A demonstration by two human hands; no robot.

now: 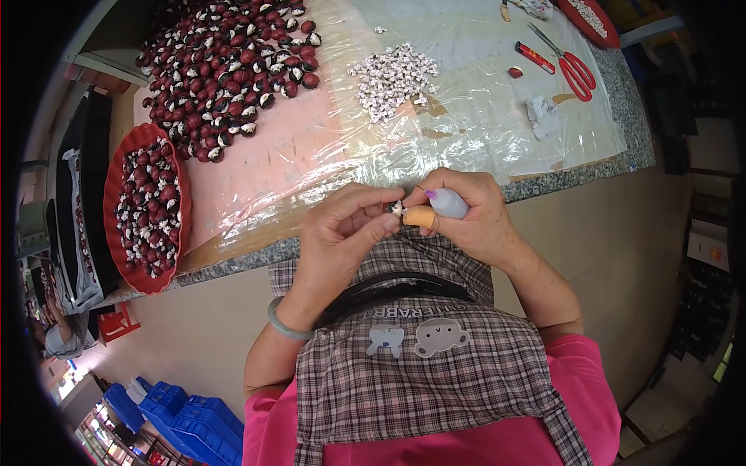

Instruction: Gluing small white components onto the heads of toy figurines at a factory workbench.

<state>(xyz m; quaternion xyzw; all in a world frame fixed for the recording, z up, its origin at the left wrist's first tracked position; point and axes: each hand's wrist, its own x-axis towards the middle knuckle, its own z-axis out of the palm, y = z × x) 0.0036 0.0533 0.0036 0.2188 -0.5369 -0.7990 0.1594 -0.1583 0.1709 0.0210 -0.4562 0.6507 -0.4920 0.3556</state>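
Observation:
Above the plaid apron, near the table's front edge, both hands meet. My left hand (342, 227) pinches a small black-and-white piece (395, 208) between thumb and forefinger. In my right hand (475, 217) is a translucent squeeze bottle (449, 203) with a purple tip and a thin needle pointing left toward that piece. A tan-orange cover (420, 216), seemingly over a fingertip of the right hand, sits right beside the piece. Whether it touches the piece I cannot tell.
Many dark red, black and white pieces (233, 70) cover the table's far left. A red scalloped tray (180, 225) holds more. White bits (394, 78) are heaped mid-table. Red-handled scissors (576, 75), a red tube (535, 57) and crumpled paper (542, 116) lie right. Blue crates (190, 423) stand lower left.

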